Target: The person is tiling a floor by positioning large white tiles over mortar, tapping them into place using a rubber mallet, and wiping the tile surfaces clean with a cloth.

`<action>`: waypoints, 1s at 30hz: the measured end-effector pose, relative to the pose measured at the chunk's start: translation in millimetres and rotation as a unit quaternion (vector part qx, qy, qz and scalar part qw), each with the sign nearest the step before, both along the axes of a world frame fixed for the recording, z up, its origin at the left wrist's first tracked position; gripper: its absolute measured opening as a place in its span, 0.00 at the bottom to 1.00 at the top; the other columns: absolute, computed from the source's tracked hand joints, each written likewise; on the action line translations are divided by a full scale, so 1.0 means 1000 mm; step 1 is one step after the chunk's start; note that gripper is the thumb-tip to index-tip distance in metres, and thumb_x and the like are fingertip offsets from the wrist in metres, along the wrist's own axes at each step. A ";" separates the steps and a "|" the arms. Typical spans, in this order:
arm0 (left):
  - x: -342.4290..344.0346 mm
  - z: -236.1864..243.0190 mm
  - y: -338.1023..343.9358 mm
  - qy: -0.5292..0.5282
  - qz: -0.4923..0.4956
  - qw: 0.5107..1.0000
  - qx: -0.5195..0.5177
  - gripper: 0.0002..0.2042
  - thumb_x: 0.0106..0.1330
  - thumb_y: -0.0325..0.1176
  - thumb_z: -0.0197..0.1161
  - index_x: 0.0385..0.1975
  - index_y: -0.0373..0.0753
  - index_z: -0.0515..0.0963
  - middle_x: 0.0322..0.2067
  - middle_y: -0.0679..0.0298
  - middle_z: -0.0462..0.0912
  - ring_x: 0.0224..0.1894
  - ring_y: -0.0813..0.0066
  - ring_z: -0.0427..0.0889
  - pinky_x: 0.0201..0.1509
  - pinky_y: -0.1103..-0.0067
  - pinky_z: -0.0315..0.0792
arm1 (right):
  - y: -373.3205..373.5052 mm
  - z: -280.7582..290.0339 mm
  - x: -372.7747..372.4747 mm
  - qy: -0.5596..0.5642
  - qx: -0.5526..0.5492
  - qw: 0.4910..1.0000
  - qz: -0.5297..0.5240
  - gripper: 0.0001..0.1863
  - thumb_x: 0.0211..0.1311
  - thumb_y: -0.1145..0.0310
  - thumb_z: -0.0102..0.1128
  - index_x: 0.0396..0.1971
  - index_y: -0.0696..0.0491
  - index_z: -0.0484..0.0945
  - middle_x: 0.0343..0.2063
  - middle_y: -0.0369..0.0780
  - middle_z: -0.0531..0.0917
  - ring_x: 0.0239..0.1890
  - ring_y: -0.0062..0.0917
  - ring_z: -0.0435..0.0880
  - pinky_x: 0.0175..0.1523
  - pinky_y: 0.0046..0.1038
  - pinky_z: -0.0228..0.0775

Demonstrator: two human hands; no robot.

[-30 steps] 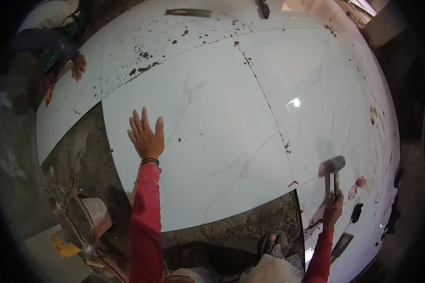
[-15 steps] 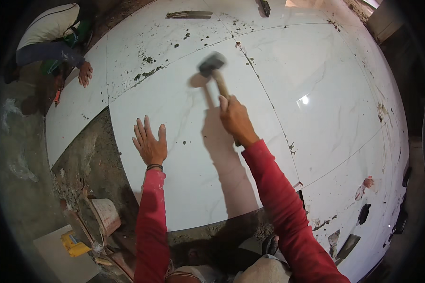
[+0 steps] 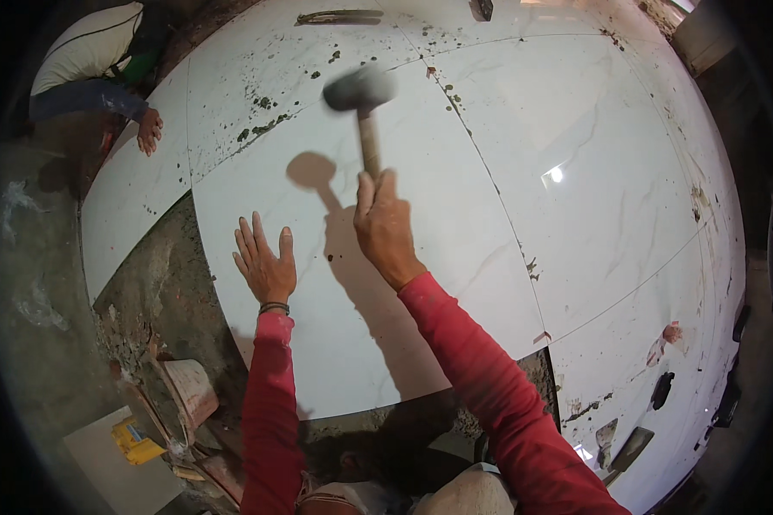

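Note:
A rubber mallet (image 3: 368,142) with a dark head and a wooden handle is raised above the large white floor tile (image 3: 313,365). My right hand (image 3: 386,227) grips it low on the handle, and the head is smeared by motion. The mallet's shadow falls on the tile, apart from the head. My left hand (image 3: 266,262) lies flat near the tile's left edge, fingers stretched out and holding nothing. A dark bracelet circles that wrist.
Rough mortar bed (image 3: 159,266) shows left of the tile. A bucket (image 3: 189,390) and a yellow packet (image 3: 136,441) are at lower left. At upper left a co-worker's hand (image 3: 149,131) rests on another tile. Dark flat pieces (image 3: 632,449) lie at lower right.
My right hand and the mallet have swung left, the head moving up the picture. Its shadow has shifted left and further from the head. My left hand stays flat on the tile.

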State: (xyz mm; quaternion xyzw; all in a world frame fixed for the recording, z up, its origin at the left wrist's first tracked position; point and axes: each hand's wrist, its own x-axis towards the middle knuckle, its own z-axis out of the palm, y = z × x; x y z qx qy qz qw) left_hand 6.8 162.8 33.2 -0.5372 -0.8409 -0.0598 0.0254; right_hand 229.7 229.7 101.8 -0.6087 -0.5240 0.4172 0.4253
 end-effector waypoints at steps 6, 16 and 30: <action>-0.005 -0.001 -0.002 0.002 0.006 1.000 0.004 0.36 0.75 0.60 0.46 0.77 0.50 0.52 0.78 0.56 0.50 0.79 0.54 0.47 0.78 0.50 0.43 | -0.002 -0.003 -0.033 -0.060 0.037 0.986 0.153 0.20 0.78 0.55 0.46 0.41 0.61 0.67 0.22 0.60 0.81 0.27 0.60 0.82 0.34 0.57 0.74; -0.009 0.004 -0.007 0.018 0.021 1.000 0.013 0.36 0.73 0.61 0.48 0.77 0.50 0.53 0.77 0.57 0.52 0.79 0.56 0.48 0.79 0.51 0.44 | 0.038 -0.024 0.084 -0.197 0.085 0.977 0.003 0.20 0.76 0.55 0.51 0.35 0.58 0.79 0.25 0.57 0.82 0.27 0.55 0.82 0.33 0.50 0.72; 0.005 0.003 -0.002 0.019 0.015 1.000 0.008 0.36 0.73 0.60 0.49 0.77 0.51 0.53 0.77 0.57 0.52 0.79 0.58 0.48 0.79 0.51 0.45 | 0.220 -0.066 0.159 -0.302 0.220 0.928 0.016 0.19 0.64 0.50 0.64 0.44 0.49 0.85 0.34 0.45 0.87 0.40 0.42 0.87 0.46 0.42 0.77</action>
